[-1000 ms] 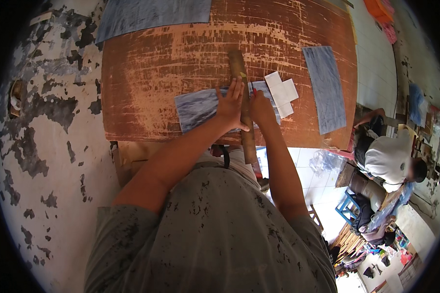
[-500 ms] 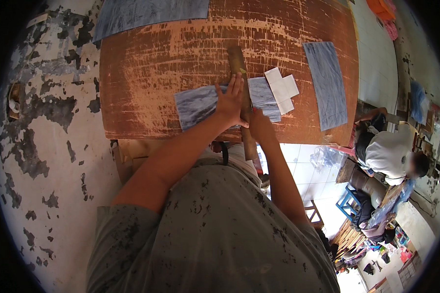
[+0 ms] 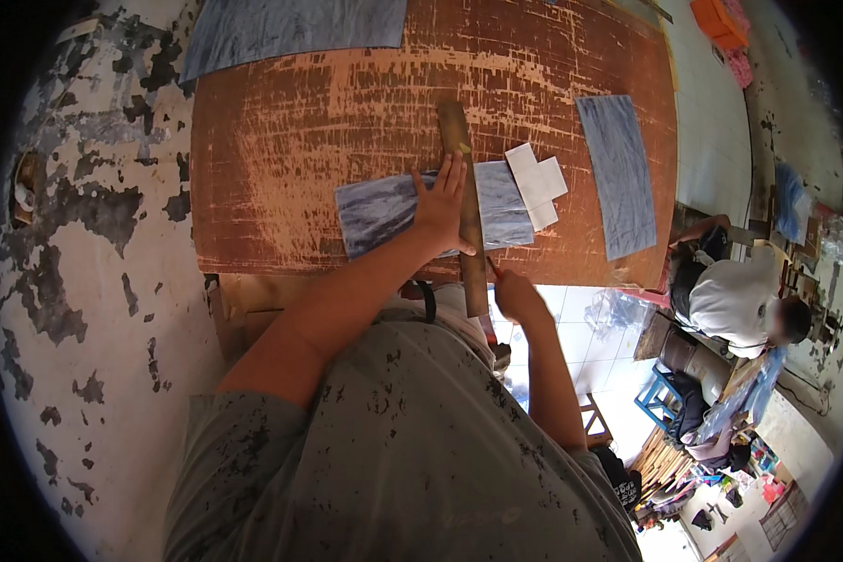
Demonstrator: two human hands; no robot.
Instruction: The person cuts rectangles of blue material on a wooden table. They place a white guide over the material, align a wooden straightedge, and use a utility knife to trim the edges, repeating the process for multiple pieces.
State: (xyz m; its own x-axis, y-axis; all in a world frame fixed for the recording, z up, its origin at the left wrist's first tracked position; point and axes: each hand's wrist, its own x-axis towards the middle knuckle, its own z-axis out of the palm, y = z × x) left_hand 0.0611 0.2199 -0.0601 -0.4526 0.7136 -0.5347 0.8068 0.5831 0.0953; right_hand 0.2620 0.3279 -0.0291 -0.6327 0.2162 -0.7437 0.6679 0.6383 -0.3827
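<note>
My left hand [image 3: 438,214] lies flat with fingers spread, pressing on a long wooden straightedge [image 3: 451,126]. Under that straightedge is a grey-blue streaked sheet [image 3: 375,214], showing on both sides of it. My right hand [image 3: 521,302] is closed around a slim red cutter knife [image 3: 494,266], just off the board's near edge and right of the straightedge's near end. Its tip points toward the sheet; the blade itself is too small to make out. A white cross-shaped paper piece [image 3: 536,185] overlaps the sheet's right end.
All this lies on a worn, scored brown board [image 3: 272,159]. Another streaked strip [image 3: 618,173] is at the right, a larger sheet [image 3: 300,33] at the far left. A peeling wall [image 3: 94,281] stands on the left. At the right a person [image 3: 740,295] sits near a blue stool [image 3: 660,393].
My right hand with the cutter knife has moved toward me along the straightedge, from over the sheet to past the board's near edge. My left hand stays on the straightedge.
</note>
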